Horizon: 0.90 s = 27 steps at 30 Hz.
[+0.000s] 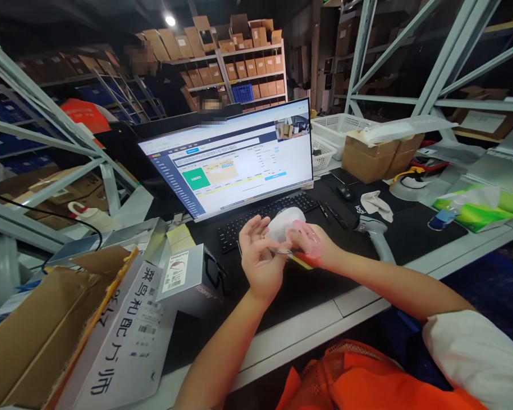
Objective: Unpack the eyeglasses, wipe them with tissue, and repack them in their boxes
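My left hand point(259, 253) and my right hand point(318, 244) meet above the black desk mat, in front of the keyboard. Between them is a white rounded, soft-looking bundle point(286, 223). The fingers of my right hand close round its near side, with pinkish see-through plastic point(310, 239) over them. A red and yellow strip point(304, 261) shows beneath that hand. My left hand has its upper fingers loosely curled, while its thumb side pinches a small edge at the bundle's lower left. What that edge belongs to is hard to make out.
A lit monitor point(239, 162) stands behind the keyboard point(231, 232). At left are a grey box point(192, 285) and an open carton point(123, 336). A handheld scanner point(376, 233), a mouse point(344, 192), a crumpled cloth point(377, 206) and a tissue pack point(474, 208) lie rightward. People are beyond the monitor.
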Each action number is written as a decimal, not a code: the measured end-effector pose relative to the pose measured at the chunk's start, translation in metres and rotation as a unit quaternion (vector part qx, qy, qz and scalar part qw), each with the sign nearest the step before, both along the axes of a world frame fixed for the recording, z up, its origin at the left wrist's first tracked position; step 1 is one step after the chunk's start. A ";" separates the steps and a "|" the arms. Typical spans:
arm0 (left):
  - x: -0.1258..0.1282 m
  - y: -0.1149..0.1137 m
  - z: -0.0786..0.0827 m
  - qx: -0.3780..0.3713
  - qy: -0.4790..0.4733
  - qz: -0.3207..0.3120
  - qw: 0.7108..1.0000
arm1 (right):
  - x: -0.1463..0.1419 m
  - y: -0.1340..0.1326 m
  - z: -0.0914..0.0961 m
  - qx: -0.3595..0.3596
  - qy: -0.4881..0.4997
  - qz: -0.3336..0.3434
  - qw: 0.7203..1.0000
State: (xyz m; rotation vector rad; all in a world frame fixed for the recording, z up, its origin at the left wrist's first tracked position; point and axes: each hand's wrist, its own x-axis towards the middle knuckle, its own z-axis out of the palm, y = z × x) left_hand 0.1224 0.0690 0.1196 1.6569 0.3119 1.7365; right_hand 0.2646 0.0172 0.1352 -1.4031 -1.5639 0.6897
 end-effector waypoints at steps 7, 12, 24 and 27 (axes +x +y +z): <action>-0.001 0.011 0.001 -0.029 0.024 -0.163 0.986 | 0.025 -0.029 0.015 -0.029 0.027 0.139 0.989; 0.002 0.017 -0.003 -0.100 0.116 -0.306 0.940 | 0.078 -0.038 0.046 -0.045 -0.073 0.015 0.996; 0.014 0.006 -0.016 -0.210 0.101 -0.334 0.913 | 0.051 -0.017 0.002 -0.142 0.207 0.099 0.963; 0.014 0.008 -0.019 -0.213 0.131 -0.215 0.944 | 0.048 -0.015 -0.004 -0.111 0.324 0.018 0.939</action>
